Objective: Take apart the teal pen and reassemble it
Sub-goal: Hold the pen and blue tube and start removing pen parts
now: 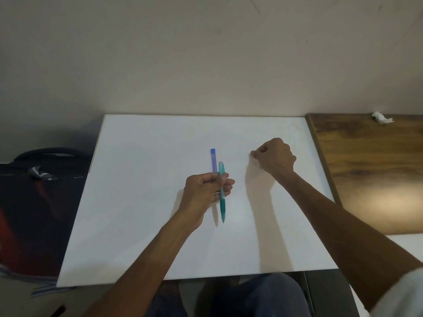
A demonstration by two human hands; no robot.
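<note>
— Nearest us we see our knees in dark trousers (pixel 258 294), then the white desk (pixel 142 236) spreading wide.

— We hold the teal pen (pixel 222 202) in our left hand (pixel 203 191), fingers curled round it mid-desk, tip toward us, a purple pen (pixel 213 160) alongside.

— Our right hand (pixel 275 156) rests clenched on the desk; whether it pinches anything we cannot tell.
</note>
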